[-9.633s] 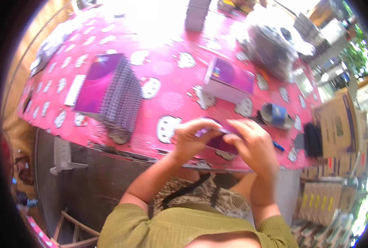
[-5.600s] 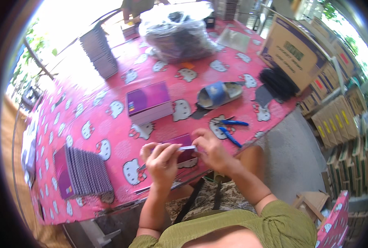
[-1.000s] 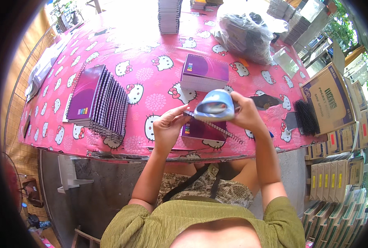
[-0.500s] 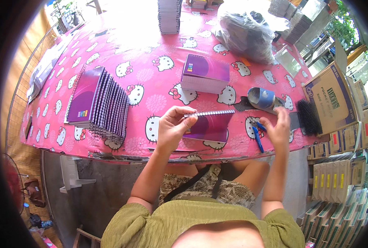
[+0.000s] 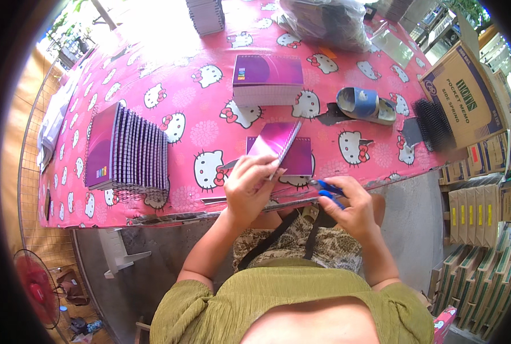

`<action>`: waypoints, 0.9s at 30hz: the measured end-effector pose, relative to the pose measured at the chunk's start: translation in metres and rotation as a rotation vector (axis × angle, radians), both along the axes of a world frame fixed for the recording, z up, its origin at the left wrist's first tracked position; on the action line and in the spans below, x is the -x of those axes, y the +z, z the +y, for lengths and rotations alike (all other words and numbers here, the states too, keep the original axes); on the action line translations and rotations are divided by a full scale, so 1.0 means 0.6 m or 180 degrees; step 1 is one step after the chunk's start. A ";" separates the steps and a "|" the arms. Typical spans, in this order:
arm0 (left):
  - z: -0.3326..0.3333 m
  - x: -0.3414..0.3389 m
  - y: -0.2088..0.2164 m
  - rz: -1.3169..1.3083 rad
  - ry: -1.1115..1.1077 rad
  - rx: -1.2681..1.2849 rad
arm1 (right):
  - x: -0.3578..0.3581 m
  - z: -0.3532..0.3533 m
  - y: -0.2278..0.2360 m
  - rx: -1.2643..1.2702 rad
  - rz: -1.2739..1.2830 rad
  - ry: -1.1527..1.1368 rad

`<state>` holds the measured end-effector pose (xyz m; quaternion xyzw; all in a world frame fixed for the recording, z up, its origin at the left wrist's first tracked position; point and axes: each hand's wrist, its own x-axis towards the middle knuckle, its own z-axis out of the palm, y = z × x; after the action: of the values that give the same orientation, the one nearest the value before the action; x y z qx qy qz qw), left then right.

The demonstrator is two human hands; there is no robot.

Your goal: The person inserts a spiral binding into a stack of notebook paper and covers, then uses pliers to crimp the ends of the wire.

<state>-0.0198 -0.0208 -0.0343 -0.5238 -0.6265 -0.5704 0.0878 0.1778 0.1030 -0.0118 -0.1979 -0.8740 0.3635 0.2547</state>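
A thin spiral-bound notebook with a purple cover is gripped at its lower end by my left hand, tilted with its wire edge to the right. Beneath it, another purple notebook or cover lies on the pink patterned tabletop. My right hand is closed around blue-handled pliers, their metal tip pointing left toward the notebook's lower end. The tip stays just apart from the left fingers.
A tall stack of spiral notebooks stands at left; a purple-covered block of paper sits ahead. To the right are a blue slipper, black wire coils and an open carton. A plastic bag lies farther back.
My right hand has picked the pliers up off the table and brought them left, near the notebook. My left hand has turned the notebook from lying level to a steep slant.
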 end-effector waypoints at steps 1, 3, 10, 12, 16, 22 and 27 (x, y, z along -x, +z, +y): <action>0.004 -0.002 0.003 -0.0135 0.0065 0.0005 | 0.007 -0.012 0.004 -0.0086 0.0045 0.0038; 0.011 -0.007 0.004 -0.0366 0.0168 -0.0018 | 0.024 -0.023 0.017 -0.0299 0.0129 0.0085; 0.012 -0.013 -0.005 -0.0417 0.0304 -0.0180 | 0.060 -0.033 0.042 -0.0903 0.0114 0.0089; 0.011 -0.012 -0.012 -0.0343 0.0286 -0.0220 | 0.062 -0.034 0.043 -0.0822 0.0078 0.0135; 0.011 -0.012 -0.006 -0.0174 0.0124 -0.0339 | 0.057 -0.016 0.028 0.2399 -0.0203 0.0632; 0.015 -0.008 -0.010 0.0007 0.0113 -0.0510 | 0.046 0.022 0.012 0.2407 -0.0298 0.0704; 0.013 0.012 0.005 -0.0383 0.0216 -0.0549 | 0.011 0.128 -0.029 -0.1468 -0.1043 -0.0730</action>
<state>-0.0270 -0.0132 -0.0312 -0.4576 -0.5966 -0.6493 0.1141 0.1709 0.1798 -0.0293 -0.2882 -0.9349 0.0876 0.1879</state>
